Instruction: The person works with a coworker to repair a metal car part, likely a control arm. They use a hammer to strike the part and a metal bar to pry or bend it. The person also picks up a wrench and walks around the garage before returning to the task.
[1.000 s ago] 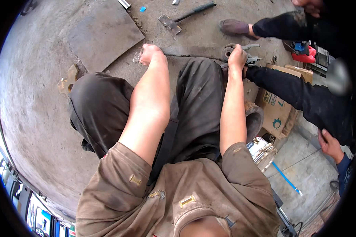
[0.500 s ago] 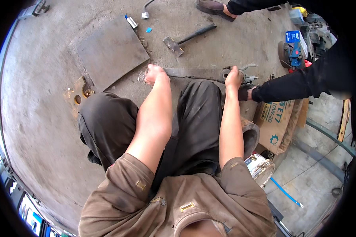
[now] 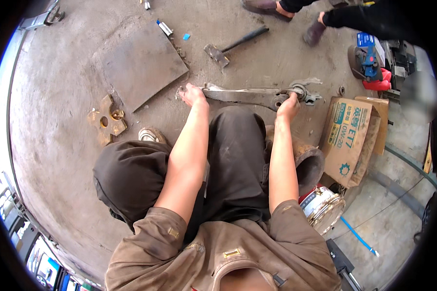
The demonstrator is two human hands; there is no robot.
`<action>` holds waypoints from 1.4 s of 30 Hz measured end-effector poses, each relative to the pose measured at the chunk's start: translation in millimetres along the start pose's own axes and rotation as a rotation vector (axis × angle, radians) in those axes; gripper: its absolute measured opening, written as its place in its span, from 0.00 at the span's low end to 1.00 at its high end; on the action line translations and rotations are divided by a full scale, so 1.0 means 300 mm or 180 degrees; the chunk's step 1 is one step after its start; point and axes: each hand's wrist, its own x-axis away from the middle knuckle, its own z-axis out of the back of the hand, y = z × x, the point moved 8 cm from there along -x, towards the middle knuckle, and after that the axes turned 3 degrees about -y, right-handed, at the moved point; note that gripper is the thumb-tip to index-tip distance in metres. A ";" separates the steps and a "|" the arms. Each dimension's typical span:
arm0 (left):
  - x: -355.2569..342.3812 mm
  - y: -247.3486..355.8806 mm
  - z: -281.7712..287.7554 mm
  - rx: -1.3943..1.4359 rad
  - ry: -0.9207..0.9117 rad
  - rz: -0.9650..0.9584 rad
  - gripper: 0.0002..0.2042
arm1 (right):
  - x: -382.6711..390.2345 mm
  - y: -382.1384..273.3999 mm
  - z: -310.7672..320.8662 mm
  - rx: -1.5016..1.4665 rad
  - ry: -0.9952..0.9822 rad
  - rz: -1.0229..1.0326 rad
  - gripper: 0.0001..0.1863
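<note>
A long grey metal suspension arm (image 3: pixel 245 97) lies crosswise beyond my knees, with round bushing ends at its right. My left hand (image 3: pixel 194 95) is closed around its left end, fingers partly hidden. Close by the bushings, my right hand (image 3: pixel 288 106) grips the other end, its thumb against the ring. Beyond the arm, a hammer (image 3: pixel 216 55) with a dark handle rests on the floor. Left of it lies a flat square steel plate (image 3: pixel 145 65), its near corner close to my left hand.
A worn yellow metal bracket (image 3: pixel 107 120) lies left of my knees. At my right are a rusty pipe (image 3: pixel 311 167), a cardboard box (image 3: pixel 342 140) and a stained white bucket (image 3: pixel 327 208). A small metal ring (image 3: pixel 342 90) lies beyond the box. Another person's shoe (image 3: pixel 315 34) is at the far right.
The other person's foot has moved from beside the arm's right end to farther away. The suspension arm has turned, showing its ridged side and more of its right end. Both my hands still grip it.
</note>
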 end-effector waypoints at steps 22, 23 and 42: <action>0.151 -0.023 0.089 0.0685 -0.2326 0.1170 0.14 | 0.255 0.145 0.030 -0.0559 -0.0866 -0.0098 0.07; 0.125 -0.012 0.105 0.0638 -0.2267 0.0976 0.14 | 0.289 0.157 0.024 -0.0601 -0.0844 -0.0052 0.07; 0.054 -0.021 0.362 -0.1236 -0.1804 0.0030 0.21 | 0.568 0.623 0.026 -0.2280 -0.0762 -0.3545 0.26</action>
